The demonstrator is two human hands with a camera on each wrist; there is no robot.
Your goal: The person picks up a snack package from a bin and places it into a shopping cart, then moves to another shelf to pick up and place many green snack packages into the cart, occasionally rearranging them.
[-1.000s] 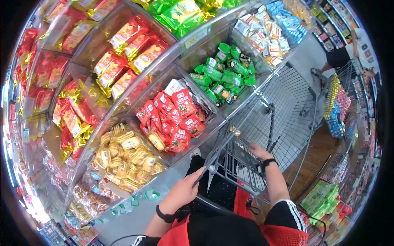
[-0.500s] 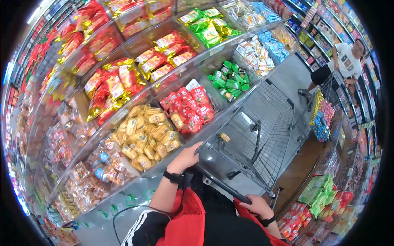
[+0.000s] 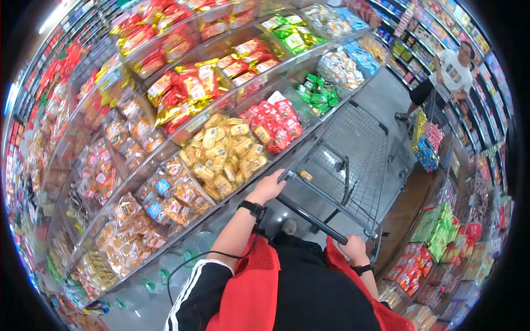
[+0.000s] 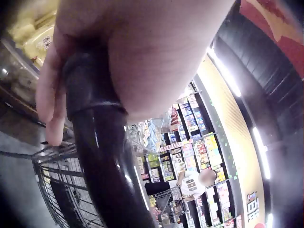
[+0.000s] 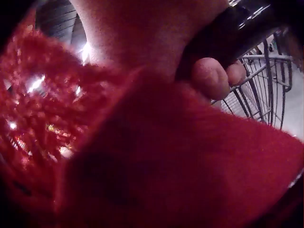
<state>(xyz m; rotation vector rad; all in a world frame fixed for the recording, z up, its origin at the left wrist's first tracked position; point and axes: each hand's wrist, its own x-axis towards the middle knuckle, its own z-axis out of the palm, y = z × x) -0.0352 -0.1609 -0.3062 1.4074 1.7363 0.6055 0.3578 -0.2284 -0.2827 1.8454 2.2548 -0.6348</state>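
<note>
My left hand (image 3: 269, 186) grips the left end of a shopping cart's black handle (image 3: 310, 216). Close up in the left wrist view, the palm (image 4: 152, 61) lies over this bar and the fingers hang down its far side. At the bar's right end, my right hand (image 3: 354, 249) holds on too; its fingertips (image 5: 209, 78) curl round the handle in the right wrist view, partly behind red cloth (image 5: 180, 156). Ahead of the handle stretches the grey wire cart (image 3: 361, 146). A small gold packet (image 3: 305, 175) lies inside it, near the handle end.
Clear-walled snack bins line the left, with gold packets (image 3: 221, 149), red packets (image 3: 276, 124) and green packets (image 3: 317, 95). Ahead on the right, a person (image 3: 455, 71) stands at another cart loaded with colourful goods (image 3: 428, 140). A display with green bags (image 3: 441, 231) stands close on the right.
My right hand has gone from the cart's folding seat panel back to the handle and gripped it. The left hand stays on the bar. The bins have shifted in view as the head turned.
</note>
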